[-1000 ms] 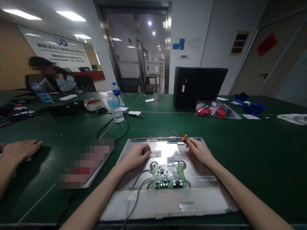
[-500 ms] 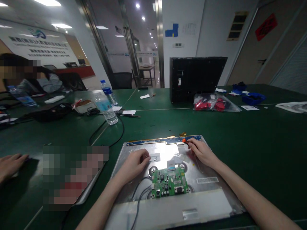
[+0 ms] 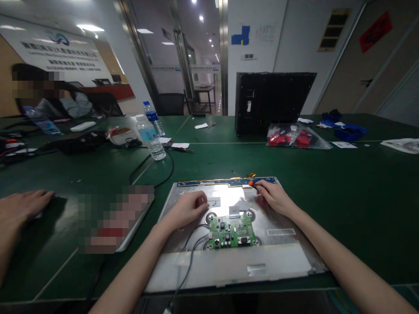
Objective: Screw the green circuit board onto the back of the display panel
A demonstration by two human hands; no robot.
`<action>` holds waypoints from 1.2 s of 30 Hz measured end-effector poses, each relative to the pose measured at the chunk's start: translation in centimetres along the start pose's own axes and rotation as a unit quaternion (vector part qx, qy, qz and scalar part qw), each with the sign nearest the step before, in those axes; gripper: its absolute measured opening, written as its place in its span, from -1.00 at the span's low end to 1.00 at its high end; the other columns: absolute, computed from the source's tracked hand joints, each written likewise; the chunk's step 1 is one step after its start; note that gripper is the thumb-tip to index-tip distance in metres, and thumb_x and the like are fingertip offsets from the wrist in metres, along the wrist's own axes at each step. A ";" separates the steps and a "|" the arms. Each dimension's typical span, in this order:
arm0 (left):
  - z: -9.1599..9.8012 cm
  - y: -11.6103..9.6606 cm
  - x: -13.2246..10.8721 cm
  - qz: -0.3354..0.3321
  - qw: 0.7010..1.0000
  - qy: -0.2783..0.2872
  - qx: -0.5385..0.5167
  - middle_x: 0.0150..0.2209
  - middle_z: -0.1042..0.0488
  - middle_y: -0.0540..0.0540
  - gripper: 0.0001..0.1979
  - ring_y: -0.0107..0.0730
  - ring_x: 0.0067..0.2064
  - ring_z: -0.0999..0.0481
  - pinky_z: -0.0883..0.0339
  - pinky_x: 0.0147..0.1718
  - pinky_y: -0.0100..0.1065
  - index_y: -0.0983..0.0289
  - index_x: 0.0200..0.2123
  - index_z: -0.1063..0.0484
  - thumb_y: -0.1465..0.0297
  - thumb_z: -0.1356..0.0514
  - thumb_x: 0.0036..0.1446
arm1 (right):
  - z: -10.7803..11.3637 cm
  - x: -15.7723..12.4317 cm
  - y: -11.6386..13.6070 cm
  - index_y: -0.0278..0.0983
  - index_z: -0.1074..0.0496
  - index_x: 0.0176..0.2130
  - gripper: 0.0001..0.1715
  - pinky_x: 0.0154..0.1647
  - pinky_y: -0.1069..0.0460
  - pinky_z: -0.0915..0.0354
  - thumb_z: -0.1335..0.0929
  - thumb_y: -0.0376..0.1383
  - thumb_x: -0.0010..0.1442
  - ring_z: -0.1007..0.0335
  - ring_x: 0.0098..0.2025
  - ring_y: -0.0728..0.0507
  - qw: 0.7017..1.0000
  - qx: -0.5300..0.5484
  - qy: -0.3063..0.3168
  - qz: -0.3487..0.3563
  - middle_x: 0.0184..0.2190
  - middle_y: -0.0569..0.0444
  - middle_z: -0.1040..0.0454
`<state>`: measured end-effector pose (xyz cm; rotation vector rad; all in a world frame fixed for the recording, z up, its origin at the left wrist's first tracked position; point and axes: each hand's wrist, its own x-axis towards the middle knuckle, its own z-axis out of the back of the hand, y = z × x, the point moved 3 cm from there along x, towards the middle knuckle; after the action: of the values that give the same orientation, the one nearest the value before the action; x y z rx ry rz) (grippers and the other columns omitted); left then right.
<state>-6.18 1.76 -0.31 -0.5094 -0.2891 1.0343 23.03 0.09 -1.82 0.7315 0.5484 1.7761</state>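
Right grip (image 3: 275,198) pinching orange-tipped tool (image 3: 251,184), left grip (image 3: 188,206) half-curled

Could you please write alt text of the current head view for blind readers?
A person's right hand holds an orange-and-dark tool near the blue circuit strip at the far edge of a metal panel; the left hand is beside small shiny pieces. A green circuit board sits on the panel, on a green table.

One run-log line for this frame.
left hand: at metal panel, beside small shiny bits | right hand: holding orange-tipped tool near blue circuit strip | green board: on panel
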 end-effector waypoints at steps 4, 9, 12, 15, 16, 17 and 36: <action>0.2 0.0 -0.1 -0.009 1.000 0.004 -0.011 -0.49 -0.42 0.00 -0.82 -0.32 -0.42 -0.38 -0.17 -0.42 -0.37 0.27 -0.36 -0.40 0.26 -0.15 0.07 | -0.1 0.1 0.3 -0.25 -0.42 -0.11 -0.63 -0.31 0.03 -0.22 -0.12 -0.18 0.36 -0.43 -0.38 -0.11 1.000 -0.017 0.003 0.002 -0.37 0.04 -0.52; 0.2 0.1 0.0 -0.017 1.000 0.012 -0.013 -0.51 -0.40 0.01 -0.81 -0.33 -0.44 -0.37 -0.16 -0.43 -0.37 0.26 -0.45 -0.39 0.28 -0.13 0.09 | -0.2 0.3 0.6 -0.24 -0.42 -0.14 -0.66 -0.27 0.03 -0.23 -0.13 -0.21 0.36 -0.44 -0.34 -0.12 0.999 -0.036 0.003 0.005 -0.33 0.02 -0.53; 0.1 0.2 0.1 -0.017 1.000 0.013 -0.012 -0.52 -0.39 0.01 -0.81 -0.34 -0.45 -0.36 -0.15 -0.44 -0.37 0.26 -0.46 -0.38 0.27 -0.11 0.10 | -0.3 0.4 0.8 -0.24 -0.41 -0.15 -0.68 -0.29 0.05 -0.22 -0.14 -0.23 0.36 -0.44 -0.34 -0.11 0.999 -0.052 0.008 -0.004 -0.34 0.03 -0.54; 0.0 0.3 0.1 -0.017 1.000 0.012 -0.014 -0.52 -0.39 0.00 -0.80 -0.34 -0.45 -0.35 -0.15 -0.43 -0.37 0.26 -0.46 -0.37 0.26 -0.12 0.09 | -0.5 0.5 1.1 -0.24 -0.42 -0.15 -0.68 -0.29 0.05 -0.20 -0.14 -0.24 0.37 -0.45 -0.33 -0.11 0.997 -0.075 0.016 -0.009 -0.34 0.03 -0.55; 0.0 0.3 0.2 -0.017 1.000 0.011 -0.015 -0.52 -0.39 0.00 -0.80 -0.33 -0.45 -0.35 -0.15 -0.43 -0.37 0.26 -0.46 -0.37 0.26 -0.12 0.08 | -0.5 0.6 1.2 -0.24 -0.42 -0.15 -0.68 -0.29 0.06 -0.19 -0.14 -0.24 0.37 -0.45 -0.31 -0.12 0.996 -0.084 0.018 -0.010 -0.33 0.03 -0.55; 0.0 0.4 0.2 -0.017 1.000 0.011 -0.016 -0.53 -0.38 0.00 -0.80 -0.34 -0.45 -0.35 -0.14 -0.44 -0.37 0.25 -0.46 -0.37 0.25 -0.12 0.08 | -0.5 0.6 1.3 -0.24 -0.42 -0.15 -0.68 -0.29 0.06 -0.18 -0.14 -0.24 0.37 -0.45 -0.29 -0.12 0.995 -0.093 0.020 -0.011 -0.31 0.02 -0.55; 0.2 0.8 0.2 -0.009 0.998 0.001 -0.059 -0.58 -0.27 -0.05 -0.72 -0.41 -0.51 -0.24 -0.07 -0.51 -0.40 0.26 -0.48 -0.35 0.16 -0.13 0.05 | -0.8 -0.4 2.5 -0.26 -0.40 -0.20 -0.69 -0.36 0.06 -0.10 -0.15 -0.22 0.38 -0.42 -0.31 -0.13 0.986 -0.166 0.033 -0.006 -0.33 -0.01 -0.52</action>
<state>-6.74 2.27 -0.55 -0.6123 -0.3547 1.0025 20.92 -1.05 -0.74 0.4370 0.2882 1.8268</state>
